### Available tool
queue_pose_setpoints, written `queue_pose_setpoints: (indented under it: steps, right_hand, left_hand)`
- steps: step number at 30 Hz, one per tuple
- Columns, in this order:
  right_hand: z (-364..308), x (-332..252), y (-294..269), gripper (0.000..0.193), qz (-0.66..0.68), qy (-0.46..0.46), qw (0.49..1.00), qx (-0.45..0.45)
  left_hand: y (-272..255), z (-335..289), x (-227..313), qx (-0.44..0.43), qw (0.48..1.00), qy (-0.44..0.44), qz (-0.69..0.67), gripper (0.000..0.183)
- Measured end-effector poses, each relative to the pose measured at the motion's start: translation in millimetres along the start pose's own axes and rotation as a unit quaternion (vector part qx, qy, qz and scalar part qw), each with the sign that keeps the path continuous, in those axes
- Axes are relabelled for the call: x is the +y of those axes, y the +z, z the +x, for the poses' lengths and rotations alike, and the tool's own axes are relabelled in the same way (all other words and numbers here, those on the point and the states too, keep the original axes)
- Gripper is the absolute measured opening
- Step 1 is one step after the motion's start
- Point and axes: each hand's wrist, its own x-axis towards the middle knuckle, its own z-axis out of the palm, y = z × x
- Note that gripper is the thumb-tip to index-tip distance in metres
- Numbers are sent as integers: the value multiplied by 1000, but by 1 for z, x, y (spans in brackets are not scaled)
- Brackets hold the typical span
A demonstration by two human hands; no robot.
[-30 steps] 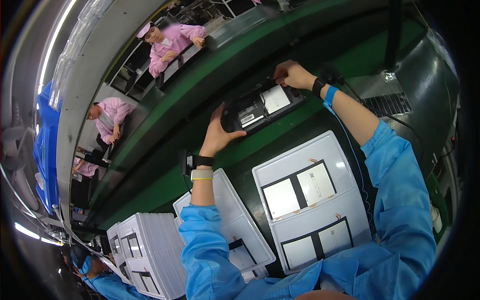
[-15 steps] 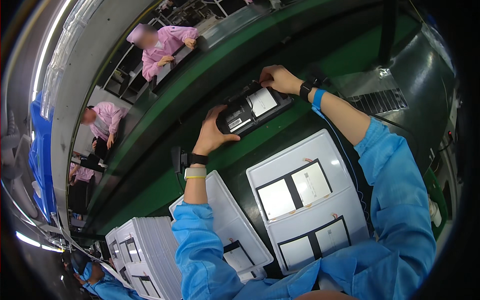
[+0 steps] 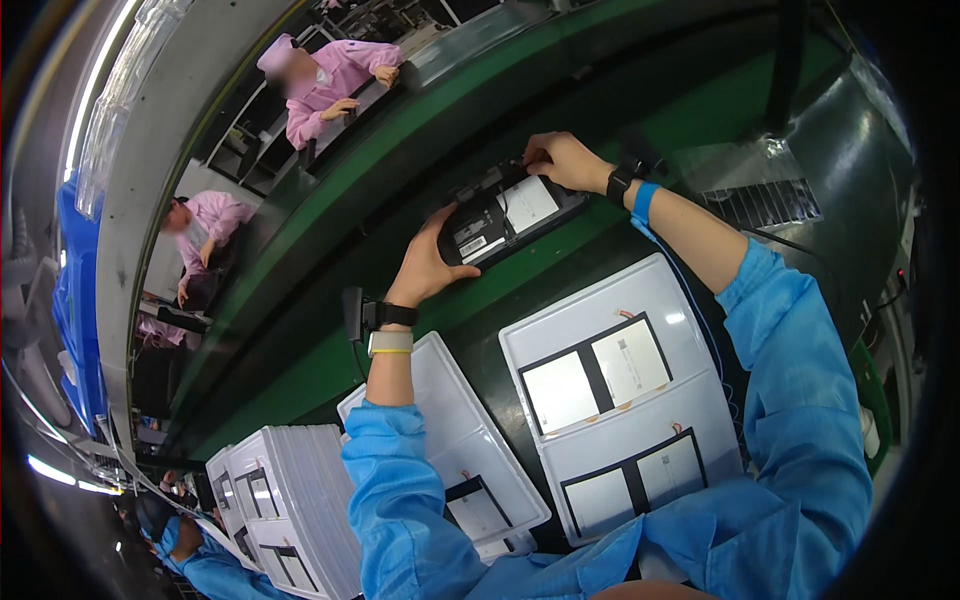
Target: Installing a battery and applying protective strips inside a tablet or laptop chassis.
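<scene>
A flat black device housing [image 3: 512,245] lies on the green belt in front of me, its long side slanting up to the right. A silver-white battery cell [image 3: 529,203] shows inside it, crossed by a dark cable, with a white label on the black part to its left. My left hand [image 3: 428,265] grips the housing's left end, thumb at the near edge and fingers at the far edge. At the far right corner, my right hand [image 3: 567,162] is closed with its fingertips against the housing's edge; the exact pinch point is partly hidden.
White trays [image 3: 520,330] with battery packs [image 3: 595,375] lie near me; another tray [image 3: 425,380] sits under my left forearm. A tray stack [image 3: 310,480] stands at lower left. A clear bag [image 3: 760,190] with dark strips lies right. People in pink [image 3: 340,85] work across the belt.
The view has shifted slightly. Both hands keep nearly the same places on the housing, which has barely moved. Across the belt, a person in pink has moved their arms.
</scene>
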Motion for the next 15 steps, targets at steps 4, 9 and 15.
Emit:
queue_pose_setpoints:
  steps: [4, 9, 15]
  right_hand:
    - [-7, -6, -8, 52, -89, -50, 993, -66]
    - [-27, -32, -16, 114, -173, -53, 968, -172]
    - [-21, -25, -9, 106, -176, -108, 966, -155]
  left_hand:
    - [-1, -3, -1, -2, 1000, -1, 20, 107]
    - [-2, -6, -2, -11, 999, -1, 39, 103]
    - [-6, -7, 1, -26, 998, -5, 57, 98]
